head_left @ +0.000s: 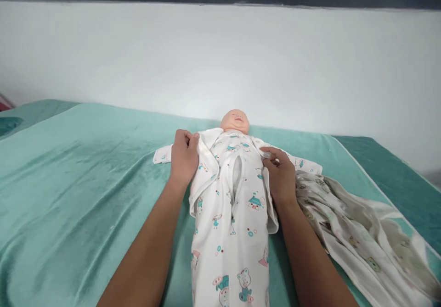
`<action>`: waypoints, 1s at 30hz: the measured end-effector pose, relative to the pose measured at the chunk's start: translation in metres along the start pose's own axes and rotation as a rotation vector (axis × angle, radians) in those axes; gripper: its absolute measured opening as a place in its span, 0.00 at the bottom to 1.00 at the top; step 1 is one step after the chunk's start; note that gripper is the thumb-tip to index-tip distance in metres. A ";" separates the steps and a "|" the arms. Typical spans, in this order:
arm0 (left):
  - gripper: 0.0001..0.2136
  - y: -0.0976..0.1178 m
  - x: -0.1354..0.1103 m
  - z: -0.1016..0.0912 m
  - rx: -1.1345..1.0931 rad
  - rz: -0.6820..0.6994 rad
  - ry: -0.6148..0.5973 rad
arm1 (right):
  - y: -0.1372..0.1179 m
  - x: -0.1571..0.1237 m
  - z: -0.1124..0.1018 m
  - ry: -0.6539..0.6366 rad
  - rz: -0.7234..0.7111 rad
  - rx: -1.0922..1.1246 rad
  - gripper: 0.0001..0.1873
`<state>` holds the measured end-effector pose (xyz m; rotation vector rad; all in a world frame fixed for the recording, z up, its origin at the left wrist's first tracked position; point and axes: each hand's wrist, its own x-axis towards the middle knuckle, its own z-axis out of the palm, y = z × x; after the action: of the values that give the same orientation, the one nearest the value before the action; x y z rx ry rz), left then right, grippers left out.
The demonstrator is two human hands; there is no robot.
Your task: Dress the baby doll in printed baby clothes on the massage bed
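Observation:
A baby doll (235, 121) lies face up with its head toward the wall. White printed trousers (230, 252) reach high over its chest, with a slit gaping at the middle. Around its upper body is a matching white baby jacket (207, 178), its front spread apart and its sleeves stretched out to both sides. My left hand (185, 156) is closed at the jacket's left front edge, close to the shoulder. On the other side, my right hand (280, 171) pinches the opposite jacket edge near the doll's armpit. The doll's arms are hidden in the sleeves.
A crumpled pale printed cloth (358, 233) lies to the right, close to my right forearm. Beneath everything is a wrinkled teal bed cover (86, 183). A white wall (220, 59) with a dark band above rises behind the doll's head.

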<state>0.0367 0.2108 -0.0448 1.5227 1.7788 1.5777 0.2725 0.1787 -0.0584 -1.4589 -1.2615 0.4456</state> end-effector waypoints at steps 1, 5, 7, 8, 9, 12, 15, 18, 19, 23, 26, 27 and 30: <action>0.07 -0.005 0.005 -0.004 0.038 -0.010 0.022 | 0.004 0.002 -0.001 0.002 -0.034 -0.051 0.19; 0.04 -0.020 0.018 -0.020 0.243 -0.045 0.041 | 0.019 0.010 -0.018 -0.033 -0.166 -0.248 0.20; 0.04 -0.025 0.022 -0.028 0.330 -0.051 0.013 | 0.027 0.016 -0.033 -0.061 -0.207 -0.325 0.19; 0.05 -0.027 0.023 -0.031 0.365 -0.053 0.006 | 0.032 0.019 -0.042 -0.069 -0.223 -0.356 0.18; 0.06 -0.029 0.024 -0.033 0.399 -0.057 0.008 | 0.037 0.023 -0.051 -0.071 -0.235 -0.381 0.17; 0.08 -0.035 0.026 -0.037 0.512 -0.092 -0.016 | 0.049 0.032 -0.069 -0.035 -0.193 -0.400 0.14; 0.10 -0.038 0.026 -0.036 0.600 -0.113 -0.102 | 0.050 0.032 -0.072 0.031 -0.166 -0.356 0.12; 0.11 -0.034 0.024 -0.029 0.580 -0.004 -0.116 | 0.040 0.020 -0.063 0.060 -0.295 -0.309 0.12; 0.12 -0.031 0.023 -0.025 0.556 0.074 -0.110 | 0.036 0.016 -0.058 0.050 -0.362 -0.308 0.13; 0.16 -0.022 0.013 -0.008 0.474 0.406 -0.247 | 0.025 0.003 -0.038 -0.133 -0.606 -0.387 0.19; 0.20 -0.023 0.008 0.003 0.511 0.488 -0.395 | 0.023 0.006 -0.026 -0.334 -0.682 -0.482 0.26; 0.21 -0.024 0.007 0.005 0.539 0.491 -0.415 | 0.023 0.009 -0.023 -0.374 -0.674 -0.527 0.28; 0.24 -0.027 0.007 0.009 0.605 0.467 -0.423 | 0.024 0.020 -0.017 -0.381 -0.603 -0.660 0.28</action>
<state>0.0272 0.2262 -0.0683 2.4741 1.8092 0.7731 0.3044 0.1919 -0.0669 -1.4455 -2.2082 -0.1338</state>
